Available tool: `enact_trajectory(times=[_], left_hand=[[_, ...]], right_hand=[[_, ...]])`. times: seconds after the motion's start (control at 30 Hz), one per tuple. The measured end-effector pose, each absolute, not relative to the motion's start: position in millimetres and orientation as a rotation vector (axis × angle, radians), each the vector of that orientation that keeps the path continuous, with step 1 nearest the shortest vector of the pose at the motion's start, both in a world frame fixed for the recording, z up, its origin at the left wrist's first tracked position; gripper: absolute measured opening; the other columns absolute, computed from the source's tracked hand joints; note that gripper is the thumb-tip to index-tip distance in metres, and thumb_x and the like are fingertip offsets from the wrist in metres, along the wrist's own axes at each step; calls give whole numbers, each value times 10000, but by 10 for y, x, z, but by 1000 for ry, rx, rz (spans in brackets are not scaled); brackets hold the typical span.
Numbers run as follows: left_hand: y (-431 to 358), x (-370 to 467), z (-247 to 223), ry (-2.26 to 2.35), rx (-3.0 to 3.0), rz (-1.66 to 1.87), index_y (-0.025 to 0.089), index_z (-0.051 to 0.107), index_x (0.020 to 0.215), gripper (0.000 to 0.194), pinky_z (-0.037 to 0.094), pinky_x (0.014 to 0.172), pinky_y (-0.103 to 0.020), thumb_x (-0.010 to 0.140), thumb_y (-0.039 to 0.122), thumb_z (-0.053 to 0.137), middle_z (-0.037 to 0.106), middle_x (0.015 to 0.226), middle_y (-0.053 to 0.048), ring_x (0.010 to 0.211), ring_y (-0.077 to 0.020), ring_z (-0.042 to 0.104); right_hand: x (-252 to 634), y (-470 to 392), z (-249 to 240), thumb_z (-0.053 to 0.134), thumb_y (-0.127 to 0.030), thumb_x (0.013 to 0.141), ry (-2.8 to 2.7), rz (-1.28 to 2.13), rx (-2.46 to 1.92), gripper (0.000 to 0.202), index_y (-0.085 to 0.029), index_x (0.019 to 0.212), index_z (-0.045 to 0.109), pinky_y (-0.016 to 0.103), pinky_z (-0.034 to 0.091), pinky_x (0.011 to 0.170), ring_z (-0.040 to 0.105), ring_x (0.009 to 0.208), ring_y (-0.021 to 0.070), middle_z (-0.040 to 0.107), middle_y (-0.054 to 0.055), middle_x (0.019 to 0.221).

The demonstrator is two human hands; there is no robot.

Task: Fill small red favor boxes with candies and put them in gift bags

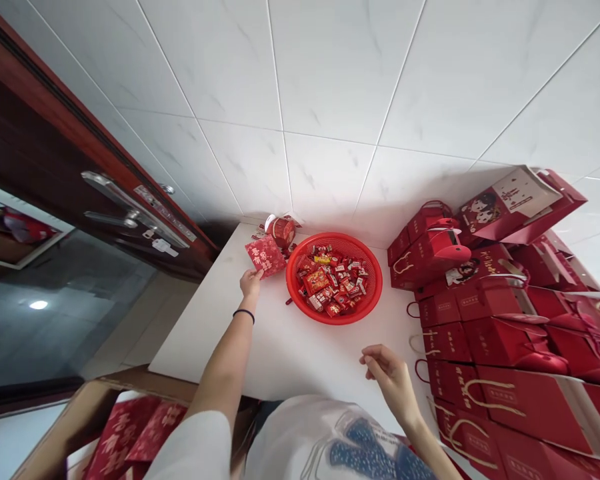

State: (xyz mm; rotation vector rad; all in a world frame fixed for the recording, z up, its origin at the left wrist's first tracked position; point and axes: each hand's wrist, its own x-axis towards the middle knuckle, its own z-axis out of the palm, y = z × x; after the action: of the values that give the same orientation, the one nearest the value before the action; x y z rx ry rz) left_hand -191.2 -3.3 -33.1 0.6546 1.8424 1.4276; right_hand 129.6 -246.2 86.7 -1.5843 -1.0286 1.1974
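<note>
My left hand (251, 283) reaches forward with its fingers closed on the near corner of a flat red packet (266, 258) printed with pale lettering. A red plastic basket (291, 283) stands just right of that packet, filled with small wrapped sweets (333, 283), mostly red with a yellow one among them. Above the near right part of the white table, my right hand (387, 375) hangs with loosely bent fingers and nothing visible in it. Behind the packet is a red-and-white container (281, 232), partly hidden.
Rows of red gift bags (497, 347) with rope handles crowd the right side of the white table (200, 333). An open cardboard carton (65, 417) at lower left holds more red packets (123, 433). At left is a dark door (45, 127); a tiled wall (325, 73) rises behind.
</note>
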Motion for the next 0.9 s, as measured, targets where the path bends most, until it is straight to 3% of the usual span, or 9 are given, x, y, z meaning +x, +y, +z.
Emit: enact_trajectory(times=[0.2,0.33,0.47,0.57,0.63,0.73,0.83,0.9], left_hand=[[-567,-2000,-23,1525,598,1584,185,628,716,319,523,818,-304,575,339,869,684,734,3,814,-166,666],[-942,-2004,240,1057,563,1417,196,683,767,365,557,795,-361,551,385,908,748,840,-41,808,-210,692],[-1308,-1651,345,915,567,1001,187,725,759,263,556,683,-347,649,385,860,721,694,-33,672,-217,685],[-1520,-1289,323,713,606,691,162,747,766,314,528,631,-291,588,374,894,715,686,-30,617,-179,660],[-1614,-1098,300,600,605,519,129,760,800,395,513,633,-266,541,383,915,727,724,-47,609,-153,643],[-1689,-933,304,602,571,416,113,750,795,394,492,631,-246,529,349,920,721,725,-45,598,-128,617],[-1692,-871,376,710,523,388,135,726,779,319,503,656,-269,652,395,859,709,727,-40,604,-133,610],[-1661,-856,442,781,527,429,152,723,817,336,524,699,-316,749,477,779,714,762,-55,642,-164,628]], right_hand=[[1236,-2238,934,690,-552,776,-1094,1216,-1510,369,-185,811,680,301,531,546,598,548,165,702,71,710],[1175,-2008,1014,646,-505,843,-1198,1178,-1417,321,-195,920,676,304,545,594,619,605,162,711,67,806],[1093,-1844,1144,680,-491,854,-1318,1117,-1263,481,-250,1261,595,357,570,825,668,927,204,674,105,1207],[1060,-1818,1219,712,-512,838,-1367,1193,-1118,650,-299,1410,489,402,503,1006,590,1201,245,541,101,1434],[1072,-1847,1227,690,-542,850,-1350,1315,-1026,623,-300,1394,504,403,489,1020,577,1231,253,572,95,1394],[1131,-1932,1172,671,-573,853,-1238,1415,-993,468,-266,1200,609,349,533,877,653,1003,220,683,68,1109],[1207,-2022,1087,701,-583,814,-1169,1308,-1134,372,-224,884,634,286,508,712,600,747,167,653,21,830],[1252,-2064,1031,691,-603,803,-1193,1230,-1261,397,-212,782,629,270,472,650,545,666,152,624,9,731]])
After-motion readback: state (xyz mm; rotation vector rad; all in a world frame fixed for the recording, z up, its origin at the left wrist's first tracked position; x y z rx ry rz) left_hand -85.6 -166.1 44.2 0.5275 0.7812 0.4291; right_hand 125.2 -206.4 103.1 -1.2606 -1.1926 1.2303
